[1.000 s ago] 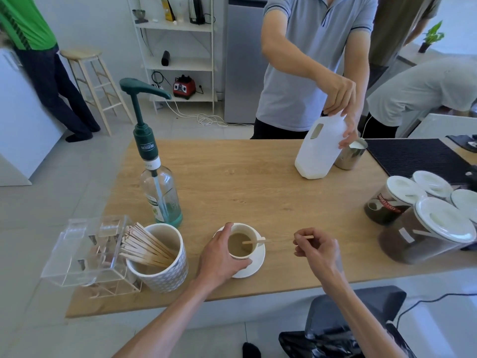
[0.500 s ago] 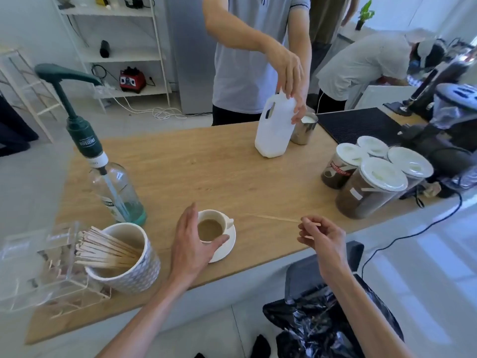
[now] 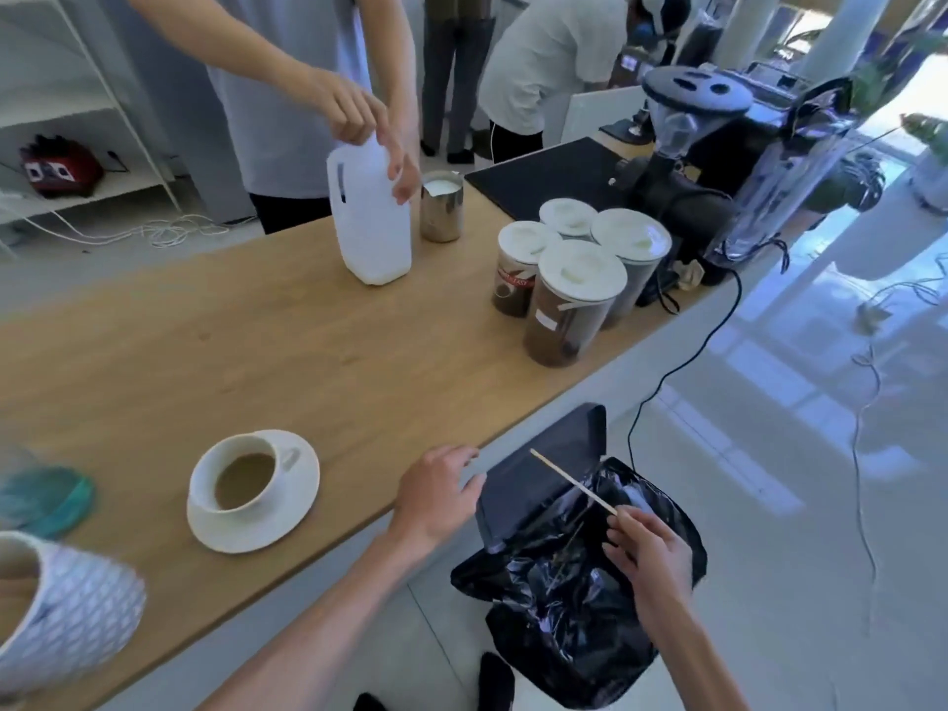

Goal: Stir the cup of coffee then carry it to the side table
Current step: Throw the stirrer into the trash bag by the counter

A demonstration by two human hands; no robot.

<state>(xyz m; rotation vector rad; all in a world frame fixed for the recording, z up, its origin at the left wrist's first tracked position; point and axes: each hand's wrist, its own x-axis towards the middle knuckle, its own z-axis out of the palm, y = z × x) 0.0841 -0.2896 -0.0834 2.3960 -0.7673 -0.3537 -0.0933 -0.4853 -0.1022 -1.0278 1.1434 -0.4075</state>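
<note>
A white cup of milky coffee (image 3: 239, 478) stands on a white saucer (image 3: 287, 510) near the front edge of the wooden counter (image 3: 231, 351). My left hand (image 3: 436, 497) rests open on the counter edge, right of the saucer and apart from it. My right hand (image 3: 649, 549) pinches a thin wooden stir stick (image 3: 572, 481) over the open bin with a black liner (image 3: 564, 597) that stands on the floor below the counter.
A patterned mug (image 3: 66, 613) is at the front left, a teal bottle base (image 3: 46, 500) behind it. Across the counter a person holds a white milk jug (image 3: 369, 223) beside a steel pitcher (image 3: 441, 205). Lidded jars (image 3: 569, 300) and a grinder (image 3: 682, 161) stand right.
My right hand took the stick out of the cup and carried it right, over the bin. My left hand let go of the cup and slid right. The view swung right.
</note>
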